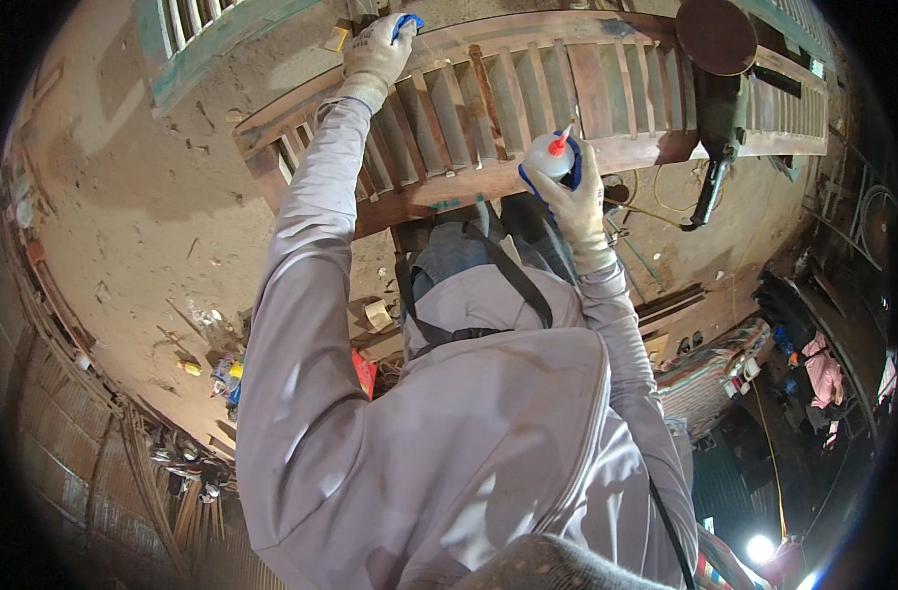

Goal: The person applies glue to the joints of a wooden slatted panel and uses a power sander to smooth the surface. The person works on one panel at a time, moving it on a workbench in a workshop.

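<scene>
My right hand (574, 197), in a white glove with a blue palm, is wrapped round a translucent squeeze bottle (544, 157). The bottle has a red cap and a pale pointed nozzle tilted up. It is over the near rail of a long brown wooden slatted panel (591, 93). Stretched far forward, my left hand (380, 49) wears a matching glove and is at the panel's far rail, toward its left end. Its fingers look curled, with blue fingertips showing; what they grip, if anything, is hidden. One slat (488, 103) looks darker and rougher than its neighbours.
A disc sander (719, 113) with a round brown pad lies across the panel's right part, its cord trailing nearby. Green-painted slatted pieces (208, 49) are at the far left. Wood scraps (378, 315) litter the dirt floor. A striped cloth (709, 379) lies at right.
</scene>
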The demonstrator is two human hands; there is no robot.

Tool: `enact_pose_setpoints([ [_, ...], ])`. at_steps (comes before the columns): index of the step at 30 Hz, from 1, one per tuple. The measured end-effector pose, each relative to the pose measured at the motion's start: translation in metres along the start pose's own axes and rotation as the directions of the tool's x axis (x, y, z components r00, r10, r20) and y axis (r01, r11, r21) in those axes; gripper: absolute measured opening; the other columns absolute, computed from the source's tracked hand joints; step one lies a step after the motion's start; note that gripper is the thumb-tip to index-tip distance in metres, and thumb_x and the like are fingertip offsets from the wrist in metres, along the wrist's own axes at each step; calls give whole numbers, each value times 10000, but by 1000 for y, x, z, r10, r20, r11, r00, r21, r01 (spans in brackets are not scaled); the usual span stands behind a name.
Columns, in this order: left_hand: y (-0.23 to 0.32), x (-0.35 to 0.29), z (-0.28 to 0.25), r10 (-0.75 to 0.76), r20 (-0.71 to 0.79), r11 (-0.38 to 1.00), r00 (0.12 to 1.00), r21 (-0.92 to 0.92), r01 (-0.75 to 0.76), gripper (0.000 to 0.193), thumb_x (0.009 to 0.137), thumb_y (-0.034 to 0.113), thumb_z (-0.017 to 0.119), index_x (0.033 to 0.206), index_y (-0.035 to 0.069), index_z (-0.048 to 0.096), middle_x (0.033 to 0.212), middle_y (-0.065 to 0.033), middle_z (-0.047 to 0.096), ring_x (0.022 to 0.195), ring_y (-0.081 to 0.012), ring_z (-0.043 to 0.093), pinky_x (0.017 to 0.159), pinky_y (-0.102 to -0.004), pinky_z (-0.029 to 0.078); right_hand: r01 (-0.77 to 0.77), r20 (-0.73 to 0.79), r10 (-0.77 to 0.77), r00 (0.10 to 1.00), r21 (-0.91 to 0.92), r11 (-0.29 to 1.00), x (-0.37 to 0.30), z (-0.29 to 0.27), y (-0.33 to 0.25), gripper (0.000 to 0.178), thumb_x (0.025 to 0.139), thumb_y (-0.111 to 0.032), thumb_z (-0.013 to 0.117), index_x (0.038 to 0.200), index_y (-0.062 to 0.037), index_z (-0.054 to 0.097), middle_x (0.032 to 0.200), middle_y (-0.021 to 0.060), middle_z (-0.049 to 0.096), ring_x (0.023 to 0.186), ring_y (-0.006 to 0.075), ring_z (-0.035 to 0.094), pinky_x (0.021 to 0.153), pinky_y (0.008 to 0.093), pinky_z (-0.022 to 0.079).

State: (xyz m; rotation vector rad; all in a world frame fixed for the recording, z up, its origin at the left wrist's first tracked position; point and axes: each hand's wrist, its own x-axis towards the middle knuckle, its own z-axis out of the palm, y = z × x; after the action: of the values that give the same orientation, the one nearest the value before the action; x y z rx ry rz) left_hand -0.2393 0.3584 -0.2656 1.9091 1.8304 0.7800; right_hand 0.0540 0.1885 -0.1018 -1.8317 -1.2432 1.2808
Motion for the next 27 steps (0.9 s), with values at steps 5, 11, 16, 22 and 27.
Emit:
enact_pose_setpoints([
  [5, 1, -4, 0, 59, 88, 998, 994, -43, -55, 519, 914, 533, 665, 1249, 137, 654, 1109, -110, 725, 1008, -315, 693, 887, -452, 544, -6, 5, 6, 1000, -19, 1000, 9, 6, 6, 638, 769, -276, 886, 1259, -4, 581, 1096, 126, 662, 960, 205, 660, 856, 343, 536],
  [11, 32, -6, -22, 92, 205, 929, 974, 334, -158, 1029, 630, 807, 761, 1420, 184, 542, 1267, -157, 667, 1165, -341, 638, 990, -490, 500, 15, 17, -14, 1000, -59, 998, 14, 11, 10, 658, 752, -301, 895, 1253, -9, 585, 1090, 137, 635, 971, 240, 640, 862, 366, 523],
  [16, 44, -10, -25, 102, 172, 876, 980, 451, -171, 1037, 635, 830, 736, 1441, 209, 538, 1255, -147, 683, 1153, -352, 651, 979, -504, 503, 22, 14, -21, 1000, -88, 996, 14, 17, 12, 651, 752, -311, 896, 1240, -11, 587, 1094, 139, 628, 966, 247, 635, 862, 375, 520],
  [22, 19, 2, -16, 75, 198, 984, 977, 145, -105, 875, 759, 784, 672, 1408, 206, 575, 1221, -98, 710, 1147, -305, 662, 964, -452, 519, 10, 19, -8, 1000, -97, 995, 15, 18, 9, 645, 750, -313, 899, 1230, -11, 590, 1101, 141, 631, 980, 255, 642, 863, 382, 521],
  [27, 20, 10, -8, -153, 382, 964, 911, 261, 53, 814, 780, 721, 712, 1384, 187, 602, 1251, -107, 698, 1129, -294, 673, 956, -421, 531, -4, 33, 7, 999, -97, 995, 23, 17, 7, 645, 746, -301, 901, 1234, -17, 591, 1105, 140, 633, 977, 245, 648, 835, 373, 535],
])
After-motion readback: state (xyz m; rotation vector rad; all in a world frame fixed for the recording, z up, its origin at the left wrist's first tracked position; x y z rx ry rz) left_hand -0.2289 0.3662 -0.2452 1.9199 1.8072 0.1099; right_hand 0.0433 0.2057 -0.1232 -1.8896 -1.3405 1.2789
